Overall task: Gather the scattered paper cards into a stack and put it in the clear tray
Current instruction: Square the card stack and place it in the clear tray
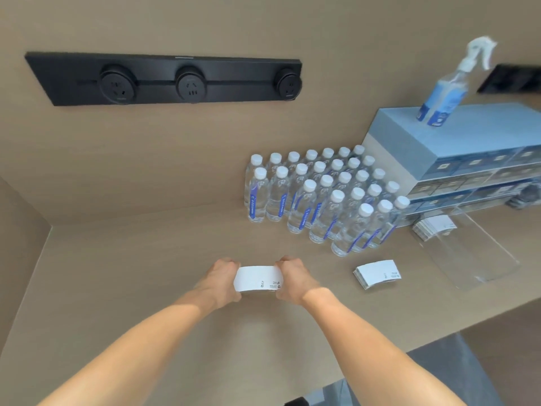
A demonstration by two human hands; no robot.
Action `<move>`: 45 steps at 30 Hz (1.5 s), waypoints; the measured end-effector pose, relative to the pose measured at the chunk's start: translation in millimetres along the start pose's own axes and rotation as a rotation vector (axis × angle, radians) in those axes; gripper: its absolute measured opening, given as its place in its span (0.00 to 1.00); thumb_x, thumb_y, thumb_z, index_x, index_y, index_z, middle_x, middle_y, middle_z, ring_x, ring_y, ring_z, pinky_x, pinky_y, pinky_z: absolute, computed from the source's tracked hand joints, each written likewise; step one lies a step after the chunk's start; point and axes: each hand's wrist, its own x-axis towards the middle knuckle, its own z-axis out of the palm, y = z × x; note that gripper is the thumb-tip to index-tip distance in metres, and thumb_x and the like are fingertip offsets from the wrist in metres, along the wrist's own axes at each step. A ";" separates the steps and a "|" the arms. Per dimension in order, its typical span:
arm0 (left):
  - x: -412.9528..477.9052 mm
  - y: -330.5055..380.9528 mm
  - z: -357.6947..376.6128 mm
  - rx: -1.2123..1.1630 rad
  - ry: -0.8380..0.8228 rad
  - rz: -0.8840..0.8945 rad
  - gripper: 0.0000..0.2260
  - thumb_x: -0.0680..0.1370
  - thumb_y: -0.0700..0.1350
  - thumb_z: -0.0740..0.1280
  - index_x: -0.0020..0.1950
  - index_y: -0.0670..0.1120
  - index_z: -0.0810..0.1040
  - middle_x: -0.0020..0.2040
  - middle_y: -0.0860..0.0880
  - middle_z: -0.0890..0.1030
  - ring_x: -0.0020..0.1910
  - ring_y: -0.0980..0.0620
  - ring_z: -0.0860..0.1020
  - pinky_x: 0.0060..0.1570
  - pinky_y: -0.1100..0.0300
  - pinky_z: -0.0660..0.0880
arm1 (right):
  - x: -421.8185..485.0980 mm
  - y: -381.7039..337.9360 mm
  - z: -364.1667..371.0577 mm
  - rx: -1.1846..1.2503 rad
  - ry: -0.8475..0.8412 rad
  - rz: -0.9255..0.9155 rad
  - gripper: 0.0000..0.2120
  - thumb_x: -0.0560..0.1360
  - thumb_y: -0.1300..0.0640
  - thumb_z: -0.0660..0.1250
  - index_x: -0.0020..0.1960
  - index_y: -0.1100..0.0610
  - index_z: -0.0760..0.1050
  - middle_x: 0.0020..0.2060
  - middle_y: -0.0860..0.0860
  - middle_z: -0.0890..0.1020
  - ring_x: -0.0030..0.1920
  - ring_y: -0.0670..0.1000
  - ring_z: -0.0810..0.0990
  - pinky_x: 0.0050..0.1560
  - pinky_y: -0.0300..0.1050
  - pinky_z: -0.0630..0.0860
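From the head view I see both forearms reaching forward over the tan bench (123,288), bare and nearly straight, converging toward the middle. My left hand (219,281) and right hand (294,281) face each other with the knuckles up and the fingers curled inward, each one closed around one short end of a stack of white paper cards (256,278). The stack sits squeezed between the two hands, its top card curved slightly and showing small dark print near the right end. I cannot tell whether its underside touches the bench or hangs just above it.

To the right of my right hand, apart from it, a second stack of cards (377,273) lies on the bench, a little fanned along its left edge. Further right is the clear tray (480,259), lying at a slant; a third pile of cards (434,227) rests at its far end, though I cannot say for certain whether it is inside the tray or just behind its wall.

Beyond the hands, a block of water bottles (322,194) with white caps stands in rows. Behind these, blue drawer boxes (456,153) are stacked, with a spray bottle (448,92) standing on top. A black socket strip (164,80) is fixed to the wall.
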 end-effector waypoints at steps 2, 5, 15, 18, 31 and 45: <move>9.2 17.1 0.5 0.008 -0.002 0.045 0.10 0.69 0.40 0.71 0.47 0.44 0.73 0.53 0.47 0.70 0.59 0.45 0.73 0.53 0.52 0.76 | -6.1 16.2 -11.2 0.010 0.018 0.025 0.17 0.65 0.62 0.72 0.54 0.60 0.76 0.55 0.54 0.73 0.51 0.58 0.78 0.52 0.46 0.78; 23.8 46.9 4.0 0.035 -0.001 0.086 0.11 0.68 0.41 0.71 0.45 0.47 0.71 0.55 0.49 0.70 0.60 0.47 0.73 0.47 0.54 0.74 | -14.2 45.4 -25.3 0.017 0.046 0.061 0.19 0.66 0.62 0.73 0.55 0.60 0.75 0.57 0.54 0.73 0.54 0.57 0.77 0.54 0.46 0.77; 73.1 173.9 54.9 -0.001 -0.008 0.084 0.11 0.66 0.43 0.71 0.38 0.51 0.68 0.45 0.52 0.67 0.48 0.49 0.73 0.34 0.60 0.68 | -30.9 181.8 -78.3 -0.006 0.021 0.071 0.20 0.66 0.59 0.74 0.57 0.57 0.77 0.57 0.54 0.76 0.55 0.57 0.79 0.56 0.45 0.77; 85.1 217.9 77.6 -0.038 -0.023 0.057 0.11 0.65 0.44 0.70 0.37 0.53 0.67 0.45 0.54 0.66 0.47 0.50 0.72 0.32 0.62 0.66 | -39.2 228.7 -96.0 -0.029 -0.027 0.063 0.20 0.64 0.57 0.76 0.55 0.57 0.77 0.56 0.53 0.77 0.54 0.56 0.79 0.53 0.44 0.78; 117.1 305.9 117.7 -0.045 0.034 -0.006 0.14 0.68 0.47 0.73 0.50 0.48 0.73 0.55 0.49 0.71 0.58 0.47 0.73 0.53 0.53 0.77 | -34.9 320.4 -135.2 -0.108 -0.072 -0.040 0.17 0.67 0.61 0.74 0.56 0.60 0.78 0.57 0.56 0.78 0.56 0.56 0.78 0.55 0.42 0.76; 130.8 312.5 137.2 -0.028 0.044 -0.072 0.17 0.70 0.47 0.74 0.54 0.44 0.75 0.55 0.48 0.72 0.54 0.46 0.75 0.47 0.56 0.74 | -20.7 343.9 -127.9 -0.080 -0.131 -0.065 0.16 0.68 0.62 0.72 0.54 0.60 0.75 0.59 0.57 0.72 0.57 0.57 0.75 0.55 0.47 0.77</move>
